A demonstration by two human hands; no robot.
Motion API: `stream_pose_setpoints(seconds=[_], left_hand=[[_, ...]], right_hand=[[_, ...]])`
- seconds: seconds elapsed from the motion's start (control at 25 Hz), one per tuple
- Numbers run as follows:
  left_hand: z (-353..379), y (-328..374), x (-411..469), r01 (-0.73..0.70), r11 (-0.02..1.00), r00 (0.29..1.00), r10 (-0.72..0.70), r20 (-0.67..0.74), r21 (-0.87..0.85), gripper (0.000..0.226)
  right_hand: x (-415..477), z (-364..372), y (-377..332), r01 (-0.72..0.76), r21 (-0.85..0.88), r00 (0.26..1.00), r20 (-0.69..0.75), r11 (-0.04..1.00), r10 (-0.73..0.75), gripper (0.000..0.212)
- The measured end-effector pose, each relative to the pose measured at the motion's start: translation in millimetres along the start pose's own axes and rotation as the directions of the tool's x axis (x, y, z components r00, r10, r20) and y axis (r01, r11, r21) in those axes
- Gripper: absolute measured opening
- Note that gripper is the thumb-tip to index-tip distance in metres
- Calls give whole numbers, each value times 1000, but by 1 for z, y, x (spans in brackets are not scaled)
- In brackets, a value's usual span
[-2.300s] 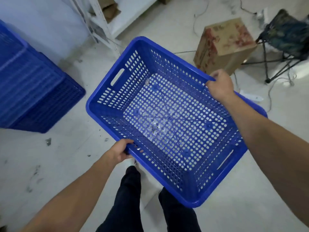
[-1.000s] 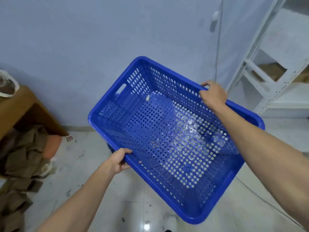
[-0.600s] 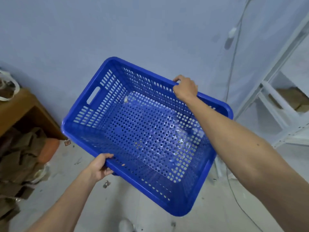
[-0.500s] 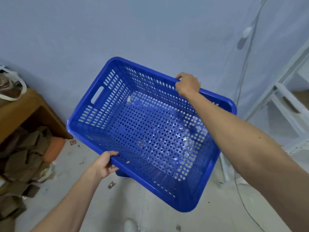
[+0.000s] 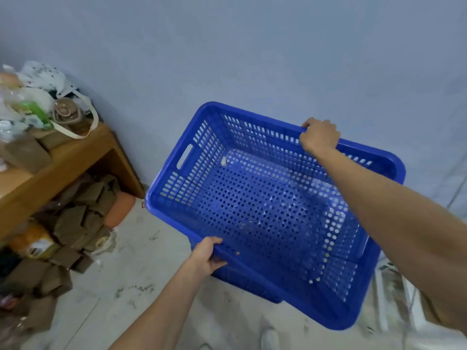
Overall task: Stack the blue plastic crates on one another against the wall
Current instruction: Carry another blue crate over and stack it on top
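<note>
Gripping the blue crate (image 5: pixel 265 218) rims, left hand (image 5: pixel 206 256) and right hand (image 5: pixel 319 135) mostly hide another crate (image 5: pixel 242 284) beneath.

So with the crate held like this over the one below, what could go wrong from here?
1. The held blue crate sits skewed over the lower crate, of which only a corner shows; lowered like this, it may catch on the rim instead of nesting.
2. The left hand wraps the near rim with its fingers underneath, so they could get pinched between the crates.
3. The right hand grips the far rim close to the wall; knuckles may scrape.
</note>
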State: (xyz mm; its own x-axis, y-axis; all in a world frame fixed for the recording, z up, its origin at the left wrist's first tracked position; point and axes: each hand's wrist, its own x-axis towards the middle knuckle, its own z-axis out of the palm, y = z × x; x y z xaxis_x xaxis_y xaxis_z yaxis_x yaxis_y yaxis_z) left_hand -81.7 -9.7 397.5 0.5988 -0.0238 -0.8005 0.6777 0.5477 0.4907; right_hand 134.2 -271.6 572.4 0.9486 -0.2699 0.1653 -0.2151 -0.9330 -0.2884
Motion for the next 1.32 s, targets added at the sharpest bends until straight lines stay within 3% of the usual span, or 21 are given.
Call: stream_pose_setpoints(seconds=[0.16,0.36,0.48,0.56,0.68,0.88,1.0,1.16,1.32], left_hand=[[25,-9,12,-6,999,999,4,-39,-34,42],[45,-23,25,-12,999,992,6,-124,-51,14],[57,-22,42,-11,996,986,-4,-165,-88,23],[67,-18,44,-13,997,980,-4,-198,-82,7],[79,-10,47,-8,999,975,0,-221,-37,15],[83,2,58,-16,999,972,4,-233,-52,15],[88,7,64,-4,998,972,-9,-234,-55,22],[95,9,67,1,1000,967,1,-253,7,14],[103,16,58,33,997,977,-18,-214,71,12]], right_hand=[[36,13,1,60,-20,996,71,998,-59,43],[67,43,6,108,-14,989,98,994,-107,41],[89,62,15,138,-31,979,154,990,-132,41],[99,75,19,162,-47,974,168,986,-152,41],[119,84,29,192,-39,961,211,981,-180,44],[142,101,40,278,4,895,363,960,-261,52],[149,107,43,302,27,871,398,953,-288,56],[130,118,43,428,22,823,405,904,-399,63],[84,127,36,531,133,707,474,837,-525,57]])
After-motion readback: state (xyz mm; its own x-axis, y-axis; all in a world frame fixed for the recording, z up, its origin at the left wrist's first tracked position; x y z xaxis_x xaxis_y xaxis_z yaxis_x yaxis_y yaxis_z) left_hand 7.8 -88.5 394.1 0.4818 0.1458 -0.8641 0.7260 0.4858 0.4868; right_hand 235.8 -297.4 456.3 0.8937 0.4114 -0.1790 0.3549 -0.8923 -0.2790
